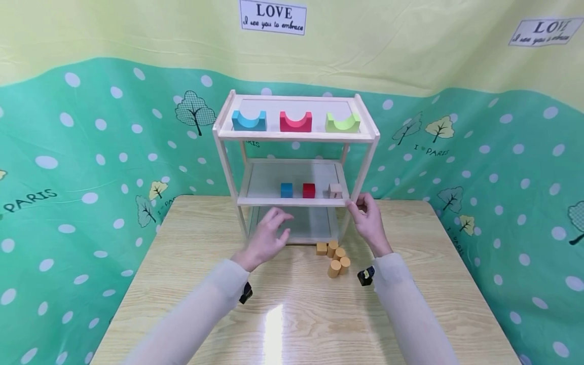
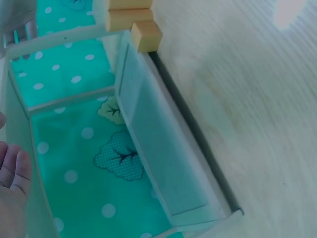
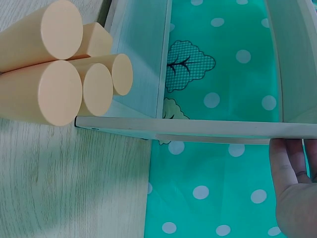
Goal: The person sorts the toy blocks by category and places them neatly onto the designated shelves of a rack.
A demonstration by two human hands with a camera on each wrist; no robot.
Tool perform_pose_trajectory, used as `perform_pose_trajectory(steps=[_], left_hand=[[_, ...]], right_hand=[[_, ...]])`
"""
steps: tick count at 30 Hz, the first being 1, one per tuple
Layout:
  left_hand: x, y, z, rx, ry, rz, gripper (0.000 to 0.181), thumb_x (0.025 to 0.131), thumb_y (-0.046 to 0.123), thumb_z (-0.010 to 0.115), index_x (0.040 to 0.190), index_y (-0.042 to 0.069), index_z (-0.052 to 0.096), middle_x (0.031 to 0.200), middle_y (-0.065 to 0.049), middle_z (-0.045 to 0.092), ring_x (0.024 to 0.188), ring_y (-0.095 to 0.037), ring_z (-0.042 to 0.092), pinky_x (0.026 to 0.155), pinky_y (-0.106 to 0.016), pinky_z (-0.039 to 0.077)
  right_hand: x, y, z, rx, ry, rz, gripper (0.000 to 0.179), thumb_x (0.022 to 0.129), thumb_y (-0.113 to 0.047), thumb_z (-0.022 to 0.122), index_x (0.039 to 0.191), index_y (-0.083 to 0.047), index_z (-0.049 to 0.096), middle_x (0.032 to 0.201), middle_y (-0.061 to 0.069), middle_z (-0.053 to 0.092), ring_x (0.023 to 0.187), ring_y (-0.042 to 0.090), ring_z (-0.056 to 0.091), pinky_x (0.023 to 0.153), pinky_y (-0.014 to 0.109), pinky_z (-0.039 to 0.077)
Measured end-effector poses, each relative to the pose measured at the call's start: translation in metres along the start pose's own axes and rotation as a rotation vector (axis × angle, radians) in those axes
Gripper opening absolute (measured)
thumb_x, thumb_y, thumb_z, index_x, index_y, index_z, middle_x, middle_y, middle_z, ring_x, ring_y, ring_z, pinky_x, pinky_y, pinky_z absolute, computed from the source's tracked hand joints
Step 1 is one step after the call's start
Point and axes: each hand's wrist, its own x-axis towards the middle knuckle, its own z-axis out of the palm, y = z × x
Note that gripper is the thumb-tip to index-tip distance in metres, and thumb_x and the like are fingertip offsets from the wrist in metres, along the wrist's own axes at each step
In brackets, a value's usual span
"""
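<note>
A small wooden shelf rack (image 1: 292, 202) with three levels stands on the table. My right hand (image 1: 370, 223) holds its right front post beside the middle shelf, with the thumb at the shelf's front corner. In the right wrist view, that hand's fingers (image 3: 285, 166) lie against the rack's outer side. In front of the rack my left hand (image 1: 266, 238) hovers near the middle shelf's edge, fingers loosely bent and holding nothing. A blue cube (image 1: 286, 190), a red cube (image 1: 308, 190) and a pale wooden cube (image 1: 335, 191) sit on the middle shelf.
On the top shelf stand a blue (image 1: 249, 121), a red (image 1: 295, 122) and a green (image 1: 342, 123) arch block, hollows upward. Several orange-tan cylinders (image 1: 334, 268) and a matching block (image 1: 321, 249) are at the rack's right front. A patterned cloth (image 1: 91, 152) hangs behind.
</note>
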Motion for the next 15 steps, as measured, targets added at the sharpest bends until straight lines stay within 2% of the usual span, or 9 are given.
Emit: perform_pose_trajectory(steps=[9, 15], left_hand=[[-0.008, -0.001, 0.02, -0.045, -0.07, -0.021, 0.033, 0.082, -0.003, 0.064, 0.114, 0.002, 0.061, 0.107, -0.011, 0.054, 0.094, -0.018, 0.055, 0.078, -0.032, 0.054], [-0.01, 0.002, 0.032, -0.029, -0.123, -0.077, 0.035, 0.082, -0.002, 0.065, 0.116, 0.004, 0.06, 0.108, -0.006, 0.053, 0.096, -0.015, 0.055, 0.082, -0.025, 0.052]], right_hand=[[-0.01, -0.034, -0.003, 0.006, -0.024, -0.01, 0.021, 0.095, -0.01, 0.056, 0.104, 0.008, 0.051, 0.094, 0.015, 0.051, 0.087, 0.022, 0.05, 0.071, 0.022, 0.043], [-0.004, -0.009, 0.0, 0.0, -0.001, -0.013, 0.025, 0.096, -0.021, 0.058, 0.105, 0.001, 0.052, 0.094, 0.01, 0.051, 0.088, 0.02, 0.051, 0.072, 0.023, 0.044]])
